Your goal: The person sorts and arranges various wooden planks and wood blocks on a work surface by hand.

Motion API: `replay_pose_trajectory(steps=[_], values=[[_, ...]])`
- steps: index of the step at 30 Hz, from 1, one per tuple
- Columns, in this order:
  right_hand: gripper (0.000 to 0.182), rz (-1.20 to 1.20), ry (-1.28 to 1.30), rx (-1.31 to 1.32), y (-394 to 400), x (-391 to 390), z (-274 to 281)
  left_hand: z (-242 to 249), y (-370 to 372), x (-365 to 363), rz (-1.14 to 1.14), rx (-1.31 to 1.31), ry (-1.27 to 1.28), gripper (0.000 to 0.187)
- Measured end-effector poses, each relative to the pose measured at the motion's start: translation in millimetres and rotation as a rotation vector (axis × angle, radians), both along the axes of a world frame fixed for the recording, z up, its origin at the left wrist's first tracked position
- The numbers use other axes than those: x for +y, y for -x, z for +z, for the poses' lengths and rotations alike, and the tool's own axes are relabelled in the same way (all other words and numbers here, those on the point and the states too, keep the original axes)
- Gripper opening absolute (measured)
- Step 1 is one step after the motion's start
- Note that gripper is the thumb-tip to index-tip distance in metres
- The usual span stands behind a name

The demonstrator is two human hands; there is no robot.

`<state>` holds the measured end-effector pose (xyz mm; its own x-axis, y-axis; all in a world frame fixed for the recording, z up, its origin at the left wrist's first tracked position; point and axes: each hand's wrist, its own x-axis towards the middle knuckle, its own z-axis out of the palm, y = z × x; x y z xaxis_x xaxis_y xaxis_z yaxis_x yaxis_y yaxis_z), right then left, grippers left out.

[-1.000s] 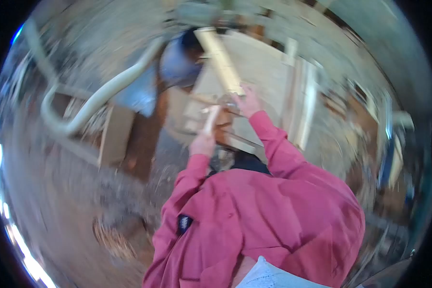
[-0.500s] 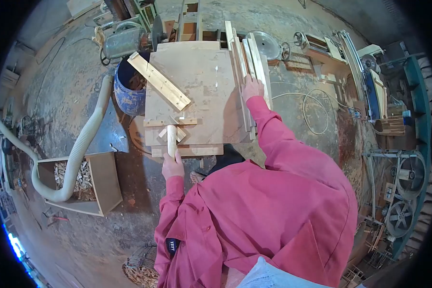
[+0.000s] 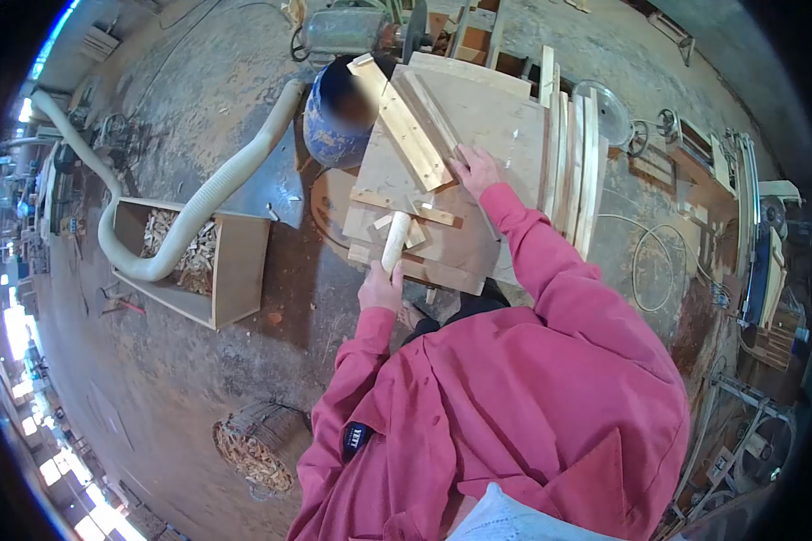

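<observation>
My left hand (image 3: 382, 288) is closed around a pale, rounded wooden stick (image 3: 395, 236) at the near edge of the worktable (image 3: 505, 221). Small wood pieces (image 3: 414, 236) lie just beyond the stick, beside a narrow crosswise batten (image 3: 435, 214). My right hand (image 3: 480, 171) grips the near end of a long wood strip (image 3: 429, 113). That strip lies along the right side of a pale board with screw heads (image 3: 404, 126), which is set diagonally on the table. Several more long strips (image 3: 564, 162) rest along the table's right side.
A blue drum (image 3: 329, 135) stands against the table's left side. A ribbed hose (image 3: 235, 194) runs into an open box of wood offcuts (image 3: 253, 261). Farther left-front sits a wire basket of scraps (image 3: 254, 446). A motor (image 3: 347, 34) is behind the drum, and a cable (image 3: 650, 261) loops on the floor at right.
My right hand has moved left from the stacked strips, bringing one strip beside the diagonal board. My left hand still holds the stick. The whole view has turned and shifted.
</observation>
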<state>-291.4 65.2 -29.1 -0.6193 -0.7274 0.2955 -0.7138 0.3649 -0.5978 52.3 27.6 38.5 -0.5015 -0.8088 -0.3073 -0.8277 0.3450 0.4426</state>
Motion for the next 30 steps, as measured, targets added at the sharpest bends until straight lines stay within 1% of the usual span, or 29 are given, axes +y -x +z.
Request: replay_pose_trajectory(steps=[3,5,8,9,11,15,17,18,20,26,30], values=[[0.036,-0.045,0.061,0.041,-3,-26,10,0,0,-2,-0.013,0.004,0.002,0.049],[0.038,-0.047,-0.052,-0.117,3,-45,7,1,3,-1,-0.011,-0.021,0.001,0.051],[0.040,-0.060,-0.001,-0.058,-6,-62,-21,-7,3,-2,-0.007,-0.019,0.001,0.054],[0.040,-0.063,0.000,-0.058,-7,-65,-19,-8,3,-3,-0.010,-0.019,0.002,0.054],[0.041,-0.068,-0.042,-0.121,-7,-63,-14,-11,2,-2,-0.002,-0.016,-0.002,0.055],[0.041,-0.049,-0.054,-0.105,-4,-64,-20,-10,3,-2,-0.009,-0.027,-0.002,0.056],[0.040,-0.063,0.029,0.027,-2,-65,-41,-13,3,-3,-0.008,-0.038,-0.006,0.056],[0.040,-0.070,0.037,0.028,-2,-65,-34,-16,4,-4,-0.014,-0.037,0.002,0.056],[0.036,-0.054,0.032,-0.131,-4,-65,-10,-20,7,-6,-0.008,-0.032,0.004,0.056],[0.030,-0.074,0.130,-0.107,-7,-67,-22,-36,6,-4,-0.019,0.000,0.053,0.056],[0.029,-0.071,0.146,-0.081,-1,-68,-20,-41,5,-4,-0.040,-0.011,0.056,0.056]])
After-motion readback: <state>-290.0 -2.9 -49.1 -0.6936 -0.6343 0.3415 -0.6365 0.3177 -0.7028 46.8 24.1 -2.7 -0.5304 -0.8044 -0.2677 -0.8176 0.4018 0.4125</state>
